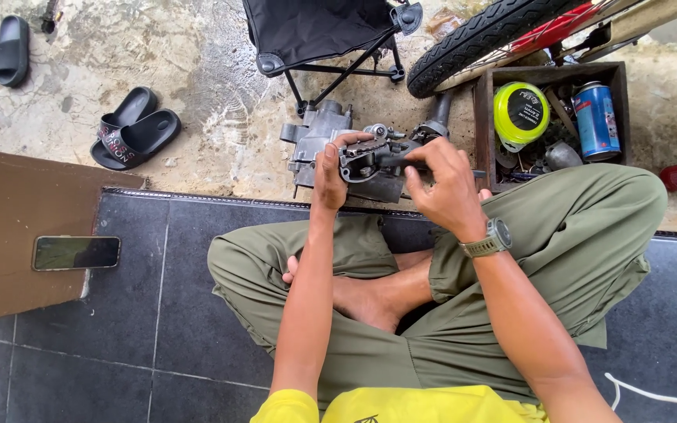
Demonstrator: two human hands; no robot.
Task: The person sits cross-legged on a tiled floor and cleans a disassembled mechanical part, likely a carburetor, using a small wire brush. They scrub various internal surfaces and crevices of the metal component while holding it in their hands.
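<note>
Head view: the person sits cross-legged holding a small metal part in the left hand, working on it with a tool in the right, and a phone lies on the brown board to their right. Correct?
Not quite. In the head view the phone lies on the brown board to the person's left, not right. The left hand does hold the small metal part, and the right hand works a tool on it.

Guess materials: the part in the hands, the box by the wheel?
Engine part, held by the left hand: probably cast metal, from its dull grey matte surface with ribs. The right hand grips a dark tool handle, material unclear. Box: wood, weathered brown boards.
</note>
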